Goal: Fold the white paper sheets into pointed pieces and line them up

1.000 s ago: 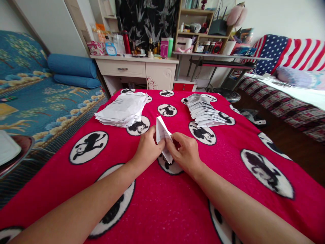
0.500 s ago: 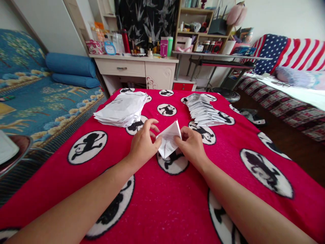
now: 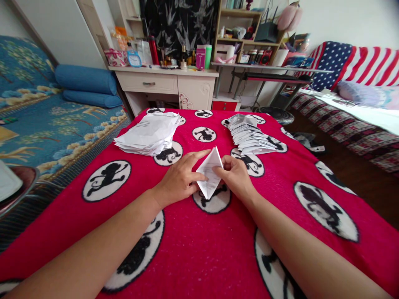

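1. Paper [image 3: 208, 168], folded into a diamond with one point toward 12 o'clock, sits between your two hands, in front of a white oval printed on the red cloth [image 3: 199, 249]. Whether its lower tip touches the cloth, you cannot tell from here.
2. Your right hand [image 3: 237, 176], at 3 o'clock of the paper, pinches its edge, thumb lying on the near face and fingers curled behind.
3. Your left hand [image 3: 179, 178], at 9 o'clock, has its fingers spread; one reaches along the upper edge and a lower digit lies on the near face. Whether it grips or merely touches, you cannot tell.
4. Toward 10 o'clock, well apart from your hands, lies a stack of loose white sheets [image 3: 148, 133].
5. Between 1 and 2 o'clock, a row of folded papers [image 3: 251, 137] leans over in overlapping layers.
6. Beyond the cloth, you have a cream dresser [image 3: 162, 83] at 11 o'clock, with a blue clock [image 3: 134, 59] on top.
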Tool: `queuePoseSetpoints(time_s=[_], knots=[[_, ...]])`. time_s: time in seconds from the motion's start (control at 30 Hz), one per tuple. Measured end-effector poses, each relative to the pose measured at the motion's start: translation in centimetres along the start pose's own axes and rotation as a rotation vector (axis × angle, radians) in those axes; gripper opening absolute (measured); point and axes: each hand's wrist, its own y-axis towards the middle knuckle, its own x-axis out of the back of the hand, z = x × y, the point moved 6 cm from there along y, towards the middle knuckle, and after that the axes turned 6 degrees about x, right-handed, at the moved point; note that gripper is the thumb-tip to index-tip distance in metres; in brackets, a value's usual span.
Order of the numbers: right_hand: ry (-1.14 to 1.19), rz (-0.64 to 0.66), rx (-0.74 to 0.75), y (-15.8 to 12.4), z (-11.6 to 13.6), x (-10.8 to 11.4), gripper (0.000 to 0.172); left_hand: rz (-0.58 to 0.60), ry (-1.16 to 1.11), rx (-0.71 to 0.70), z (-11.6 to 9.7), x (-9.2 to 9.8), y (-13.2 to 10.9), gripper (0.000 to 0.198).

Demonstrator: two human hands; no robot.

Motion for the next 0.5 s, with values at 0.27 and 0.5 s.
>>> queuePoseSetpoints(time_s=[0.27, 0.5], knots=[[0.018, -0.003, 0.033, -0.3, 0.5, -0.1, 0.028, -0.036, -0.203, 0.183, 1.0, -0.7, -0.3, 0.011], [0.168, 0.014, 0.063, -0.2, 1.1, 0.0, 0.04, -0.17, -0.497, 0.592, 4.2, -0.8, -0.7, 0.02]])
